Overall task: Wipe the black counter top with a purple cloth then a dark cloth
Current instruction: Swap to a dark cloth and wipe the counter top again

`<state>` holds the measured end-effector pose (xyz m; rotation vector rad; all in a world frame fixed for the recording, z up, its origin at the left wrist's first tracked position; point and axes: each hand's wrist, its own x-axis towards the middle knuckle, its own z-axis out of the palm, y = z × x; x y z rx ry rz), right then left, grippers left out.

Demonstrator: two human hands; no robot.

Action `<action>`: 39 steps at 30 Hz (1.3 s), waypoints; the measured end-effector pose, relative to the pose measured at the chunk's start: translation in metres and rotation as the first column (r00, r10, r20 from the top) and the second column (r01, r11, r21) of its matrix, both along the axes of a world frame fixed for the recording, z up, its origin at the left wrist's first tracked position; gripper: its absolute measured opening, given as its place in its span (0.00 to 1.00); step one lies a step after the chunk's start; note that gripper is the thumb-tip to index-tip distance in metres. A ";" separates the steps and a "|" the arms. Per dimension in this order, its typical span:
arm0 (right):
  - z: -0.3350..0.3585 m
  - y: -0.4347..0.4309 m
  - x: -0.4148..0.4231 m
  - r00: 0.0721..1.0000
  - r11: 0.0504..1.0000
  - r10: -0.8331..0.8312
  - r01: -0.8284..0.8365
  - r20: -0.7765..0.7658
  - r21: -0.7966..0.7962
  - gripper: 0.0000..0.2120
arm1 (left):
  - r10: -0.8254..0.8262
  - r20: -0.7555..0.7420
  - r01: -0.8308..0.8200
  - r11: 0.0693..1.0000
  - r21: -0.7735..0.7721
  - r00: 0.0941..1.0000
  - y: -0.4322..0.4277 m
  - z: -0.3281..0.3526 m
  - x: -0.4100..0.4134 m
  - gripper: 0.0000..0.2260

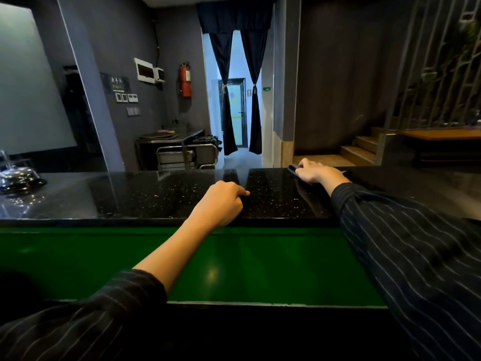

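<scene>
Right hand (316, 171) grips a folded dark cloth (292, 169) on the glossy speckled counter top (156, 196); left hand (221, 201) rests curled, empty.

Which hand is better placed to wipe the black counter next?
The right hand: it holds the dark cloth on the counter top. The left hand rests there with curled fingers and no cloth.
</scene>
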<state>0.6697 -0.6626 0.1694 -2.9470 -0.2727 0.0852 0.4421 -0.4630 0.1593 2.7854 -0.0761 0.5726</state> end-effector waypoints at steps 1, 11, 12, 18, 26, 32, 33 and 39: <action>0.000 0.007 0.000 1.000 1.000 -0.030 0.030 -0.006 -0.008 0.26 | -0.003 0.005 0.003 1.000 0.004 1.000 0.000 -0.001 0.001 0.23; 0.002 0.136 -0.076 0.956 0.949 0.295 -0.294 -0.014 -0.113 0.32 | 0.013 0.007 -0.013 1.000 0.028 1.000 0.001 0.001 0.000 0.21; 0.004 0.137 -0.091 0.949 0.945 0.316 -0.313 0.007 -0.098 0.30 | 0.009 0.014 -0.010 1.000 0.021 1.000 0.002 0.002 -0.001 0.20; 0.011 0.080 -0.147 0.918 0.916 0.396 -0.395 -0.006 0.063 0.29 | -0.037 0.095 0.039 0.999 -0.017 0.995 0.005 0.009 -0.025 0.18; 0.007 0.024 -0.155 0.997 0.998 -0.070 0.069 0.025 0.011 0.24 | -0.019 -0.054 0.026 0.990 0.139 0.998 0.117 0.012 -0.054 0.18; 0.007 0.117 -0.184 0.917 0.916 -0.396 0.398 0.051 -0.052 0.27 | 0.037 -0.200 0.002 0.982 0.189 0.979 0.159 -0.012 -0.066 0.21; 0.007 0.136 -0.190 0.945 0.945 -0.320 0.323 0.060 -0.046 0.27 | 0.032 -0.180 0.002 0.982 0.186 0.983 0.157 -0.012 -0.066 0.20; 0.003 0.227 -0.226 0.977 0.978 0.206 -0.204 0.062 -0.042 0.24 | -0.013 -0.148 0.034 0.989 0.142 0.989 0.160 -0.011 -0.068 0.19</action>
